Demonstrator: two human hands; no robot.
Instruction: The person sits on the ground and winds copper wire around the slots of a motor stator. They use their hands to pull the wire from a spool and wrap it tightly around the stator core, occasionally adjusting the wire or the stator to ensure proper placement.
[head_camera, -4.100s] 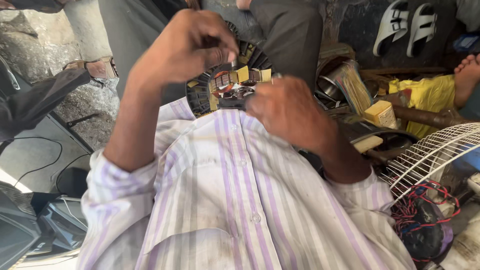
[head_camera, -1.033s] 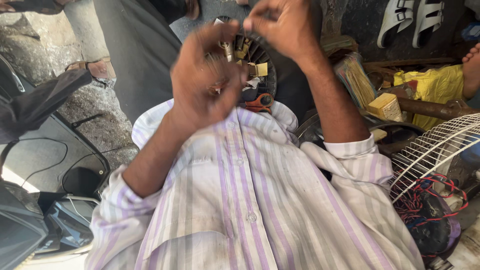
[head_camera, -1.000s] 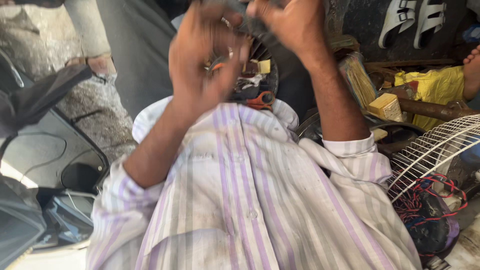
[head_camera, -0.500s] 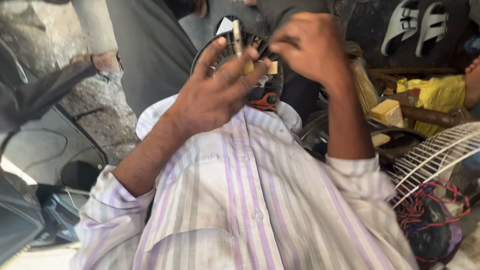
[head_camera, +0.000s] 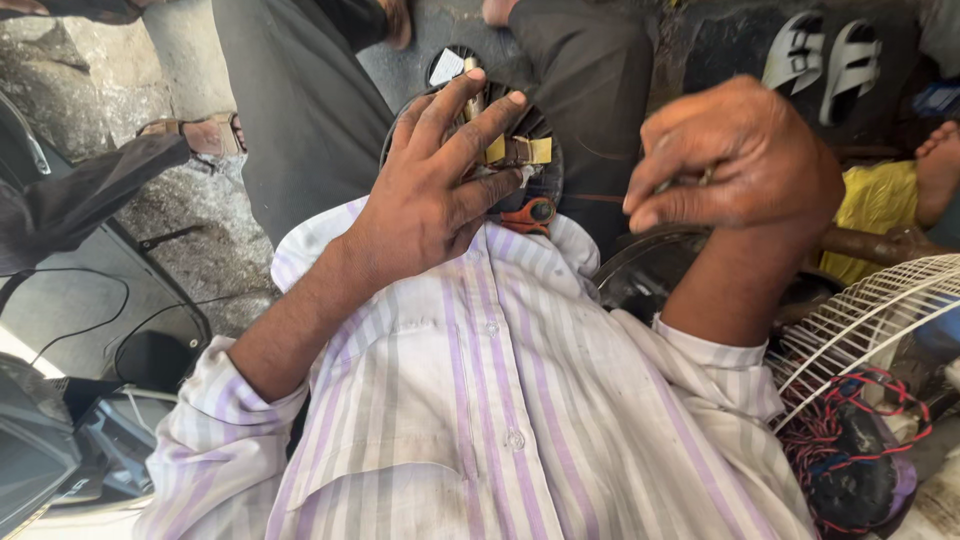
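Spread flat, the left hand (head_camera: 435, 195) presses open-fingered on the round dark motor stator (head_camera: 520, 160) resting in the lap just past the striped shirt (head_camera: 480, 400). Right hand (head_camera: 740, 160) hovers clenched beside it; whether that grip pinches something thin, I cannot tell. White fan grille (head_camera: 870, 320) lies right.

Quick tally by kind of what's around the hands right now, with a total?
Round dark motor part under the left hand: 1
Yellow tabs on it: 2
Orange-handled tool: 1
White sandals: 2
White wire fan guard: 1
Red and black wire bundle: 1
Total: 8
The right hand is closed; what it pinches is too small to tell.
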